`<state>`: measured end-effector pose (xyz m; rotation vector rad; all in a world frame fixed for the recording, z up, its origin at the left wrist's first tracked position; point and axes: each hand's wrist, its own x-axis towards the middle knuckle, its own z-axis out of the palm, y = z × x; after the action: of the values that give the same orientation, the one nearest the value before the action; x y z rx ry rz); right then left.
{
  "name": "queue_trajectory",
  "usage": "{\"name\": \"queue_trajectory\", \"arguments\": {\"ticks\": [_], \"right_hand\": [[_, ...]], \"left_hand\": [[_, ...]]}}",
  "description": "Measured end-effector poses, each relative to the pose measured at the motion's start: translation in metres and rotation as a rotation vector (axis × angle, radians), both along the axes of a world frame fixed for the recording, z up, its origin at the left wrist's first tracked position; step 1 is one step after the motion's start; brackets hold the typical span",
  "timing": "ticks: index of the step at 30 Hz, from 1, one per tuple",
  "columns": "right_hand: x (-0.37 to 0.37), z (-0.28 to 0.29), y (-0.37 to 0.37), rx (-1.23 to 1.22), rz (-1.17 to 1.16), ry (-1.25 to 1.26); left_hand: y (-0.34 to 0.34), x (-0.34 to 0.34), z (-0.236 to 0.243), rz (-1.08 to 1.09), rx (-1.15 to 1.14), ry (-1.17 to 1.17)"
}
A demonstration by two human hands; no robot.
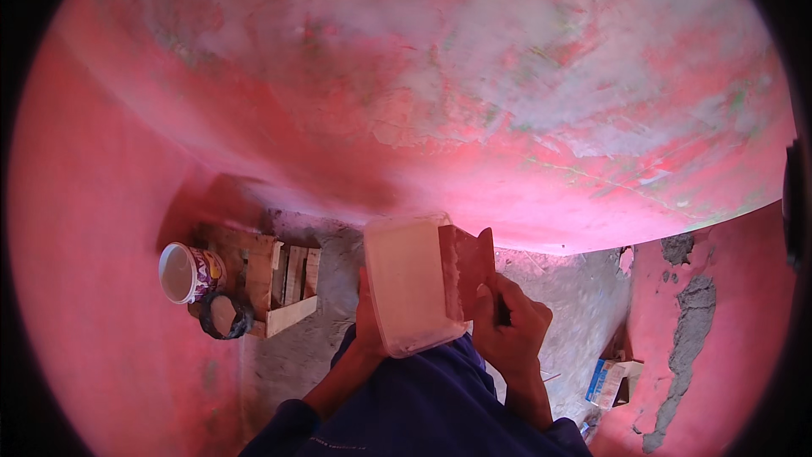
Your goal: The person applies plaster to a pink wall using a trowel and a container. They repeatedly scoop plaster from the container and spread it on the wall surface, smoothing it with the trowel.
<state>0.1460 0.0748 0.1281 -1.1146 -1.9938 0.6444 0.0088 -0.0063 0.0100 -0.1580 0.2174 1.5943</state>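
Note:
A clear rectangular plastic tub of pale, smooth paste is in front of me, with my left hand closed around its left side. My right hand grips a wide putty knife, fingers wrapped at its handle edge. The knife's broad blade lies against the tub's right rim, and pale paste clings along the blade. Part of the left hand's fingers is hidden under the tub. Beyond both hands rises a red-pink wall with whitish smears and small green patches.
To the left, a wooden crate has a white-and-purple bucket and a black bowl of paste beside it. At right, a blue-and-brown cardboard box lies by a side wall with a rough grey cement patch. Grey floor shows below.

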Motion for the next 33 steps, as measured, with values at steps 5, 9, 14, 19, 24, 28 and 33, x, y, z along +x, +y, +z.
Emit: {"name": "queue_trajectory", "arguments": {"ticks": [5, 9, 14, 19, 24, 28, 33], "right_hand": [[-0.007, 0.01, 0.008, 0.06, 0.08, -0.004], [-0.009, 0.017, 0.015, 0.037, 0.112, -0.084], [-0.011, 0.019, 0.02, 0.067, 0.141, -0.096], [-0.019, 0.025, 0.015, 0.066, 0.168, -0.077], [-0.027, 0.02, 0.008, 0.087, 0.201, -0.037], [-0.026, 0.02, 0.002, 0.028, 0.214, 0.033], [-0.011, 0.019, 0.003, 0.013, 0.133, -0.021]], "left_hand": [[-0.003, 0.0, -0.004, -0.002, 0.149, -0.12], [-0.005, 0.001, 0.005, -0.021, 0.131, -0.182], [-0.004, 0.0, 0.007, -0.044, 0.162, -0.195], [-0.005, -0.002, 0.01, -0.04, 0.17, -0.162], [-0.004, -0.002, 0.013, -0.01, 0.116, -0.075], [-0.002, -0.001, 0.016, 0.002, 0.124, -0.132], [-0.006, -0.003, 0.005, 0.014, 0.081, -0.072]]}}
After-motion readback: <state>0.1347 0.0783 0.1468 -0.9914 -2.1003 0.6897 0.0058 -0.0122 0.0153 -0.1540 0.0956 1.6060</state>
